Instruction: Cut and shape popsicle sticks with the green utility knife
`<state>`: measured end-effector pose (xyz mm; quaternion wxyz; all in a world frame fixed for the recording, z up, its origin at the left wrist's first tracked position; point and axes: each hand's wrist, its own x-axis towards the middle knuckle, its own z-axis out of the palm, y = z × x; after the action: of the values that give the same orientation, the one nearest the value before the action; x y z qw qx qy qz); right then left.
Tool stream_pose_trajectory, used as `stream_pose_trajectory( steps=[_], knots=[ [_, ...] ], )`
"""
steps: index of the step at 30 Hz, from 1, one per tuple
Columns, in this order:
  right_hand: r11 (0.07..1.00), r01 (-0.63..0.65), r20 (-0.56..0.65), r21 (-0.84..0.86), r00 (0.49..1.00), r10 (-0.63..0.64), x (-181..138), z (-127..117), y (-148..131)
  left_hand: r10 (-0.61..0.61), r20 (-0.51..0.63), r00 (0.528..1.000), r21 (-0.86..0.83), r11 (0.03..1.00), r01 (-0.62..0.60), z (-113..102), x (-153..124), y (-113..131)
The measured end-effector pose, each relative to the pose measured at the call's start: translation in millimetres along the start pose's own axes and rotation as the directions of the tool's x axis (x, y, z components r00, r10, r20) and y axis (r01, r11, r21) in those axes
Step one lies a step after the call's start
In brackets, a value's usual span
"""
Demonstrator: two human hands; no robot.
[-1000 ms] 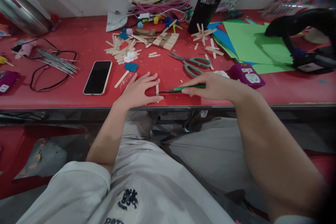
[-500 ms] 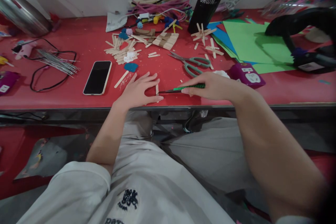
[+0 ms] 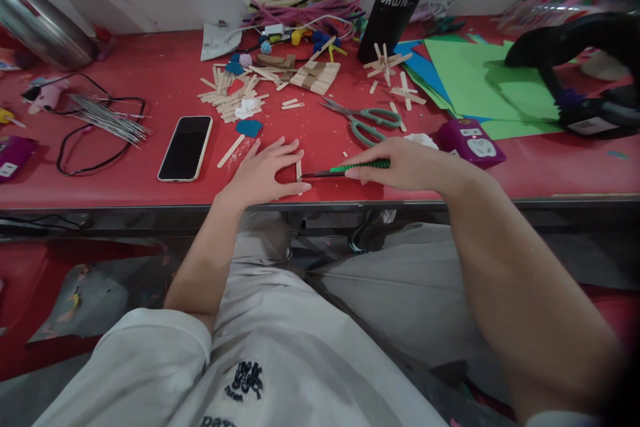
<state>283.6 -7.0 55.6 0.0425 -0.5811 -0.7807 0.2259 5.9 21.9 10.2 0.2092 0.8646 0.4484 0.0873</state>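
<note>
My left hand (image 3: 265, 173) lies on the red table (image 3: 150, 80) near its front edge, fingers spread, pinning a short wooden craft stick (image 3: 299, 172) between thumb and forefinger. My right hand (image 3: 405, 163) is closed round a green-handled utility knife (image 3: 360, 167) lying almost flat. Its dark blade points left and its tip meets the stick.
A black phone (image 3: 186, 147) lies left of my left hand. Grey-handled scissors (image 3: 367, 121), a purple device (image 3: 470, 141), green and blue paper sheets (image 3: 480, 83), a heap of craft sticks (image 3: 240, 97), a black bottle (image 3: 395, 3), a black cable (image 3: 90, 137) and a black tool (image 3: 580, 73) crowd the table.
</note>
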Motion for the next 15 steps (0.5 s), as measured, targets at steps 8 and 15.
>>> stream_pose_trajectory(
  steps=[8,15],
  knots=[
    [1.000,0.000,-0.011,-0.017,1.000,0.000,0.8,0.9,-0.8,0.003,-0.007,1.000,0.008,1.000,-0.003,0.2,-0.3,-0.2],
    [1.000,0.014,-0.009,0.009,1.000,-0.014,-0.5,-0.3,-0.9,0.001,0.008,1.000,0.012,1.000,-0.001,-1.2,-0.3,1.4]
  ],
)
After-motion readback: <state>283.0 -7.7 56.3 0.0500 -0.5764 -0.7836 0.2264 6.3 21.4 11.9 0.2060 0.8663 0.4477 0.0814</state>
